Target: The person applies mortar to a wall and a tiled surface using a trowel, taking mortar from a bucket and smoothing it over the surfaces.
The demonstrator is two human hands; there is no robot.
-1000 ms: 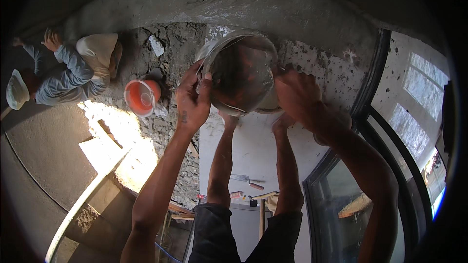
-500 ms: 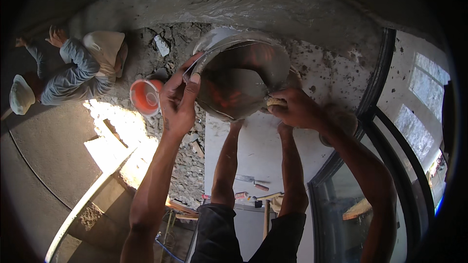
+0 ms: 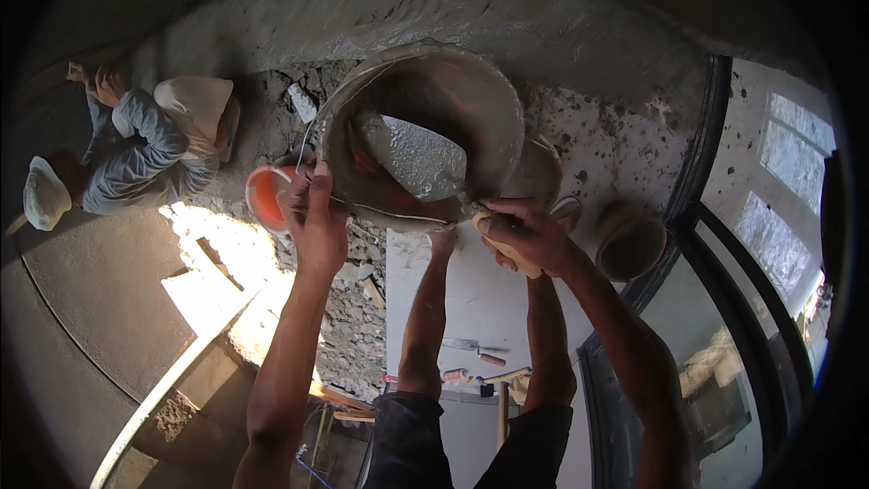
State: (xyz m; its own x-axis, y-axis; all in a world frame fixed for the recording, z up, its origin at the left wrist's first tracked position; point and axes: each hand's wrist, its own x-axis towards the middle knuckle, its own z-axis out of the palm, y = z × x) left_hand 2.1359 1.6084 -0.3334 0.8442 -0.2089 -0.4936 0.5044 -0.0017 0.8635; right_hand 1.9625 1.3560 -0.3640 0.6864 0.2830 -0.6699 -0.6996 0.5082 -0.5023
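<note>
A mortar-smeared bucket is tilted in front of me, its wide mouth facing me. The fingers of my left hand are closed on its left rim beside the thin wire handle. My right hand grips a trowel by its pale handle at the bucket's lower right. The trowel's flat grey blade reaches into the mouth and has a wet, shiny look. How much mortar lies in the bucket is hard to make out in the shadow.
An orange-red bucket stands to the left, and a dark bucket to the right by the black window frame. Another trowel lies on the pale floor between my legs. A co-worker crouches at the far left, near the wet mortar band.
The bucket appears larger, with its mouth shifted left. My left hand has moved slightly left and down. My right hand has moved down, and the trowel blade now catches the light.
</note>
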